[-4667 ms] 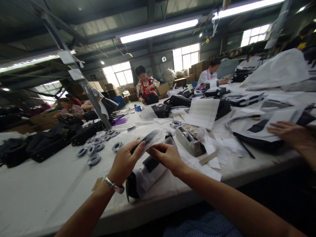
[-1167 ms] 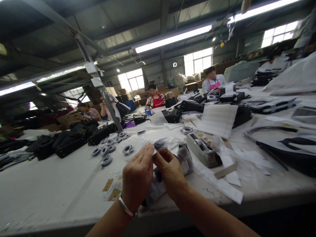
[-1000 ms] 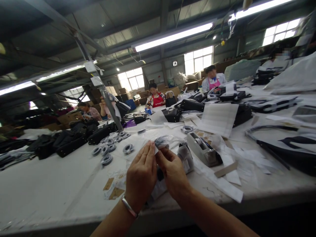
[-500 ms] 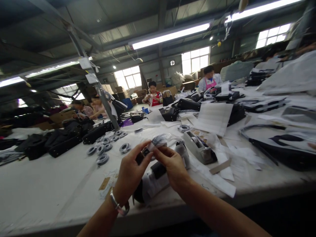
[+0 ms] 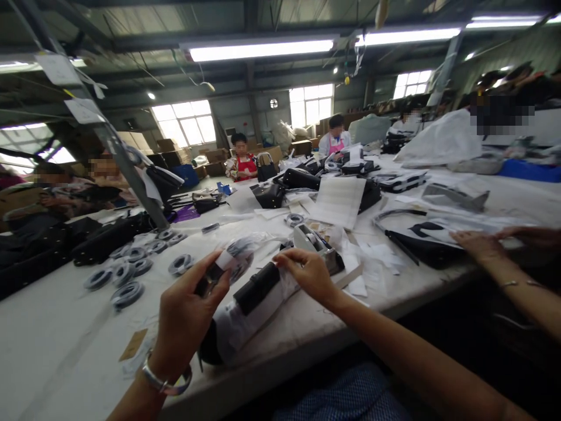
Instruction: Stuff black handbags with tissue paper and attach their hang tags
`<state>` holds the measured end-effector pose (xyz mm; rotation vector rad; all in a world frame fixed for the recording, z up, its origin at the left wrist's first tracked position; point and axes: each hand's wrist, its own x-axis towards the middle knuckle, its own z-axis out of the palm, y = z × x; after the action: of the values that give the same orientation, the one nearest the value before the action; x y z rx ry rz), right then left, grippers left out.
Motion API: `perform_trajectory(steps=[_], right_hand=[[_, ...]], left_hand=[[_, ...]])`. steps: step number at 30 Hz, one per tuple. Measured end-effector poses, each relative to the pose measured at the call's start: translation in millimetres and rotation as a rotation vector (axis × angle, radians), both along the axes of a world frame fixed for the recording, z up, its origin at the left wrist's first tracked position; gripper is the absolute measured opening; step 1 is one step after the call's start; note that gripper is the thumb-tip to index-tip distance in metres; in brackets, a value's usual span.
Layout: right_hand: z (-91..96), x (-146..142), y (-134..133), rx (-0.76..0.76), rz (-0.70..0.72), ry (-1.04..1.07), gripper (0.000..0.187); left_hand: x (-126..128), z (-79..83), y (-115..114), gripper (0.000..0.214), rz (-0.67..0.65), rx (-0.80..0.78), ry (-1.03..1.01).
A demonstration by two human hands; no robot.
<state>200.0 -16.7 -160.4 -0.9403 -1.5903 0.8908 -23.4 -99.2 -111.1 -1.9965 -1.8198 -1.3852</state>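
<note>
My left hand (image 5: 186,310) is closed around a plastic-wrapped coiled strap (image 5: 242,252). A dark end with a pale band shows between thumb and fingers. My right hand (image 5: 307,273) is pinched, its fingertips by the top end of a black bag (image 5: 256,286); whether they hold anything is too small to tell. The bag lies on the table under both hands, partly covered in white wrapping. Just beyond my right hand stands a grey tape dispenser (image 5: 318,242), partly hidden by the hand.
Several coiled straps (image 5: 127,294) lie on the white table (image 5: 56,351) at left. A brown card (image 5: 134,344) is near my left wrist. At right, a co-worker's hands (image 5: 480,244) touch a black bag (image 5: 432,245). A metal post (image 5: 131,169) rises at left; more bags stand behind.
My hands have parted: the left keeps the coiled strap, and the right has moved away to the right. The view has turned right, bringing a co-worker's arms into sight.
</note>
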Motion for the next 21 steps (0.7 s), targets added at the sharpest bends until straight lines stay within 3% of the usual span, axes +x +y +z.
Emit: perform_trajectory(steps=[1,2,4,7,9,15,21], right_hand=[[-6.6,20.8,15.3,0.087,-0.148,-0.157,0.027],[-12.9,41.4,31.6,0.096,-0.204,-0.217,0.026],[-24.6,78.0,63.5,0.030,-0.336,-0.474,0.024],[-38.9,112.6,100.4,-0.103,-0.389,-0.608,0.022],[-46.1,122.1,115.4,-0.188,-0.349,-0.615,0.020],[-54.0,126.6,127.0,-0.387,-0.257,-0.469,0.035],[-45.4,135.4,105.9,-0.383,-0.256,-0.161,0.039]], left_hand=[[-0.1,-0.5,0.3,0.044,0.002,0.007,0.000],[0.1,-0.8,0.7,0.044,-0.001,0.013,0.000],[1.3,-1.2,2.1,0.044,-0.013,0.027,-0.003],[4.0,-2.0,3.7,0.042,-0.021,0.033,-0.014],[4.9,-2.9,3.9,0.041,-0.021,0.030,-0.013],[0.2,-6.3,3.1,0.042,-0.010,0.032,0.011],[0.1,-5.1,4.2,0.041,0.004,0.031,0.006]])
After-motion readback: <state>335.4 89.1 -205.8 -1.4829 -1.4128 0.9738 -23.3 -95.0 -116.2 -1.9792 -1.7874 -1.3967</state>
